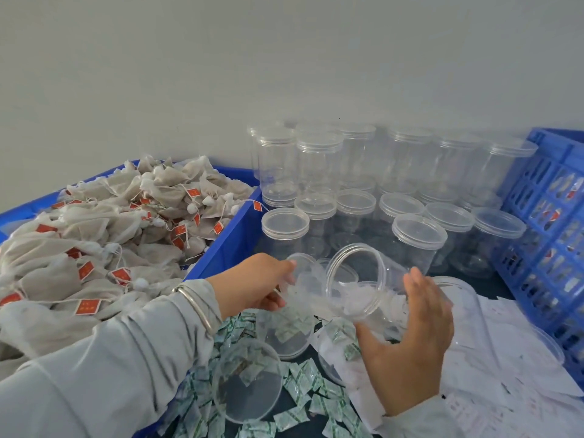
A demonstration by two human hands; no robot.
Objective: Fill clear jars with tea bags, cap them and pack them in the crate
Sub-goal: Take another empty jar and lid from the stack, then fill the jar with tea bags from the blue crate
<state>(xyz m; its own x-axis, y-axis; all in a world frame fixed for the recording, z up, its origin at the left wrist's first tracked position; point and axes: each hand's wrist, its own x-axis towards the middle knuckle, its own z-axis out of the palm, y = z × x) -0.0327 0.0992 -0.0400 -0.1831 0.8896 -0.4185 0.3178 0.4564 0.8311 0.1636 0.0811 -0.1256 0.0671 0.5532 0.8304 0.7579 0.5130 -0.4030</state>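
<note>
My right hand grips an open clear jar from below. The jar is tilted on its side with its mouth toward the left, and it looks empty. My left hand pinches a clear lid just left of the jar's mouth; motion blur smears the area between them. Grey tea bags with red tags are heaped in a blue bin on the left. A blue lattice crate stands at the right, with filled jars showing through its wall.
Several capped empty jars stand stacked against the back wall. Loose clear lids lie on the dark table among green-and-white sachets. White paper slips cover the table's right side, under another clear jar lying there.
</note>
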